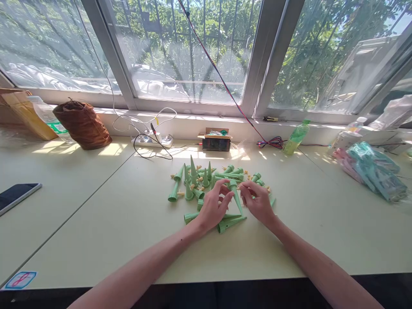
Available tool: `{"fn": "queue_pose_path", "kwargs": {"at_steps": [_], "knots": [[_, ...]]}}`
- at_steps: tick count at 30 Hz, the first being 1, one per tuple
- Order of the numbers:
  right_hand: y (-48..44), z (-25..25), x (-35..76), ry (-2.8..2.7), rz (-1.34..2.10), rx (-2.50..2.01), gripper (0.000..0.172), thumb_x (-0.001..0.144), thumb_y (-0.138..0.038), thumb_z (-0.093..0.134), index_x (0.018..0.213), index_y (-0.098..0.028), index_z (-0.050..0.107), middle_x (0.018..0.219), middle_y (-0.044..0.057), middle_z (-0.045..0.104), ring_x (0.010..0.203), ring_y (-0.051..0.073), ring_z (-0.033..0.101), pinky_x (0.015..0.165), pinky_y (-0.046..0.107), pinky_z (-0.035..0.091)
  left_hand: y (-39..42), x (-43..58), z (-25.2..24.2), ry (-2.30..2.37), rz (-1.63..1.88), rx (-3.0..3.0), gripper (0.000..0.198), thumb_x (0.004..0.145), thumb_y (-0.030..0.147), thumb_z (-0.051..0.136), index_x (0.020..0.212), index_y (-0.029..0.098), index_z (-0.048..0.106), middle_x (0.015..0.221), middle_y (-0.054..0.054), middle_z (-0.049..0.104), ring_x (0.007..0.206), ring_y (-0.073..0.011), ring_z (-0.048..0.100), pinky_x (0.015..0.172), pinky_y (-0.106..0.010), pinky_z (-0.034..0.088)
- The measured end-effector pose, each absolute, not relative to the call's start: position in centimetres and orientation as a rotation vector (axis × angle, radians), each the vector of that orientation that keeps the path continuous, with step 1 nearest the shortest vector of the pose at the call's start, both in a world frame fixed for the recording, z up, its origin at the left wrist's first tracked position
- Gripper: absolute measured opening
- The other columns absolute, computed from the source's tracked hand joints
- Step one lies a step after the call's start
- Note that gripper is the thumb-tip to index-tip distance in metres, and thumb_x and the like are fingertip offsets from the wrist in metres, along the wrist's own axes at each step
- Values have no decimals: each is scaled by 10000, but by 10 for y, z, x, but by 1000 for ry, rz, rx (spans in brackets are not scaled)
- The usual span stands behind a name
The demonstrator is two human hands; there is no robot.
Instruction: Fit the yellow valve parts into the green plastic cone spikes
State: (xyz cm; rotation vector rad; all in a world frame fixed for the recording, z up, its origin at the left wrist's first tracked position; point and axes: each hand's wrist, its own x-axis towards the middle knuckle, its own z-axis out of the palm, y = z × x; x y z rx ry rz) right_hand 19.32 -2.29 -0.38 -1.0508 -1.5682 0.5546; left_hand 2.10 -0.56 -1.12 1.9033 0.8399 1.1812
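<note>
A heap of several green plastic cone spikes [206, 180] with small tan pieces among them lies on the pale table [128, 223]. My left hand [214, 205] has its fingers closed on one green cone spike [236, 195], gripping near its wide top end. My right hand [257, 201] sits just to the right of that spike, fingers pinched together close to its top; whatever they pinch is too small to make out. Two more spikes [230, 223] lie flat below my hands.
On the left lie a phone [16, 195], a brown bag [83, 124] and a plastic bottle [48, 118]. A power strip with cables [151, 139], a small black box [216, 143] and a green bottle [296, 138] line the windowsill. Plastic packets [373, 174] lie at the right.
</note>
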Motion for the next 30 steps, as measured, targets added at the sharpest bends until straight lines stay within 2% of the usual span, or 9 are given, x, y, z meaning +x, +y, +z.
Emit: {"fn": "queue_pose_path", "kwargs": {"at_steps": [12, 19, 30], "knots": [[-23, -3, 192, -1493, 710, -1064, 295, 962, -401, 542, 754, -194, 566, 478, -62, 436, 391, 95, 427, 407, 228, 351, -3, 20, -17, 854, 1261, 2112, 286, 968, 316, 525, 1232, 216, 479, 981, -42, 632, 816, -133, 654, 592, -216, 571], [-24, -1, 191, -1484, 754, -1083, 319, 962, -417, 537, 734, -194, 551, 453, -64, 436, 375, 97, 429, 402, 232, 336, -3, 20, -18, 791, 1343, 2264, 212, 972, 208, 502, 1184, 204, 509, 983, -42, 594, 768, -108, 626, 604, -206, 548], [-27, 2, 189, -1493, 797, -1121, 340, 965, -414, 524, 697, -204, 514, 441, -63, 440, 384, 97, 389, 423, 241, 333, -2, 18, -19, 702, 1387, 2432, 201, 979, 142, 450, 1157, 200, 522, 1016, -61, 603, 711, -93, 567, 594, -200, 508]]}}
